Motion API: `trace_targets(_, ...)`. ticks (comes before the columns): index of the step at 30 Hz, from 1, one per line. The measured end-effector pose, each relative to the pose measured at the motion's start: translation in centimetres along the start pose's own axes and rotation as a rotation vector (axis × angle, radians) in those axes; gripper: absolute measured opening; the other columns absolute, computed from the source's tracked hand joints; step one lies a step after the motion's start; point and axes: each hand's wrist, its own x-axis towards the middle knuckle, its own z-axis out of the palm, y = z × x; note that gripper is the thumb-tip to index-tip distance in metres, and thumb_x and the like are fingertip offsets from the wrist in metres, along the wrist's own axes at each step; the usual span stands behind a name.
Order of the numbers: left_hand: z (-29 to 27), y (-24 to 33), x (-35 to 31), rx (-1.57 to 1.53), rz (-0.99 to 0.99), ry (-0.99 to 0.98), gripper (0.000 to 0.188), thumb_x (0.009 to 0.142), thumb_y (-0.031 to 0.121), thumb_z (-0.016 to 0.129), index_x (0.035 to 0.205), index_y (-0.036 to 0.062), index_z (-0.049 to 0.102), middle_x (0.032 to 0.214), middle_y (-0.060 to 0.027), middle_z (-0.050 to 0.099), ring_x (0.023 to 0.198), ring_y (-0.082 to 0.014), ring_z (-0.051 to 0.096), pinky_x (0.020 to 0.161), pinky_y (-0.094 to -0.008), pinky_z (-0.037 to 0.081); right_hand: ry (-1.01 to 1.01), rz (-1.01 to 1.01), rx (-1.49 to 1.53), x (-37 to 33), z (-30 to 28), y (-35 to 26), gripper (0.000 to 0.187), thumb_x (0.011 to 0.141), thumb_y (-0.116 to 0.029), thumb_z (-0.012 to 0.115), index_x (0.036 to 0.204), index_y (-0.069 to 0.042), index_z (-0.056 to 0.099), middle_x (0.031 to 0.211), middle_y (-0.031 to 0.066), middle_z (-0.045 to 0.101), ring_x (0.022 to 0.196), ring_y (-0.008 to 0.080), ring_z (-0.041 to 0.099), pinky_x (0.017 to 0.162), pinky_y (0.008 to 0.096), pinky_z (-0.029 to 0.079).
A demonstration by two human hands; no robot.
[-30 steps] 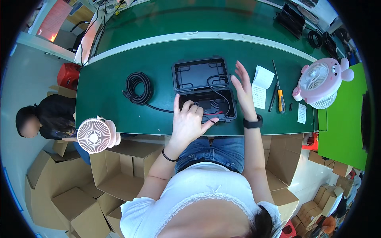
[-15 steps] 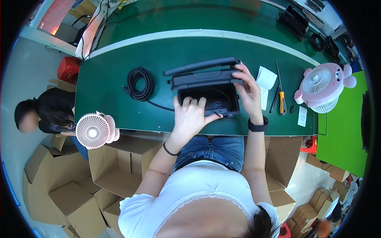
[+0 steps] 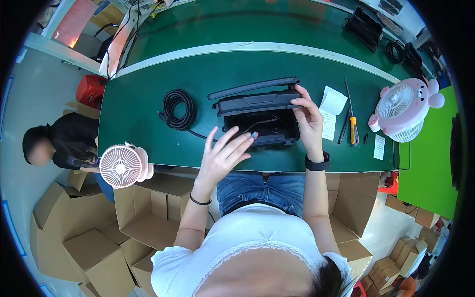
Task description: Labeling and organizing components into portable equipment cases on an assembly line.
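Box, right hand at its right end, left hand alongside

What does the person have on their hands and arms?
The left hand has a thin black band at its wrist, the right hand a wider black strap, maybe a watch. The white sleeves are short; no gloves.

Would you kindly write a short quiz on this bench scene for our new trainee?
1. Which hand holds the lid of the black box?
2. True or false: the cable coil lies to the left of the box.
3. What colour is most of the handle of the screwdriver? A, green; B, orange; C, pink.

Key: 1, the right hand; 2, true; 3, B.
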Motion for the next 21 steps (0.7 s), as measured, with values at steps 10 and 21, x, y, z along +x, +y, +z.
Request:
trace_targets(10, 0.9, -1.8, 0.7, -0.114, -0.113, 0.04, 0.037, 0.072, 0.039, 0.079, 0.088, 0.008, 0.067, 0.097, -0.0042, 0.067, 0.116, -0.0267, 0.058, 0.109, -0.0547, 0.032, 0.016, -0.024, -0.015, -0.4, 0.2, 0.5, 0.028, 0.089, 0.013, 0.053, 0.103, -0.006, 0.069, 0.14, 0.0151, 0.055, 0.125, 0.0224, 0.055, 0.102, 0.0314, 0.042)
trace_targets(21, 1.2, -2.1, 2.2, -0.006, -0.13, 0.129, 0.041, 0.067, 0.043, 0.081, 0.067, 0.0056, 0.064, 0.087, -0.0051, 0.058, 0.098, -0.0244, 0.056, 0.1, -0.0505, 0.039, 0.069, 0.024, -0.03, 0.1, 1.5, 0.1, 0.022, 0.089, 0.002, 0.061, 0.107, -0.009, 0.068, 0.143, 0.0145, 0.052, 0.135, 0.0273, 0.047, 0.112, 0.0379, 0.035)
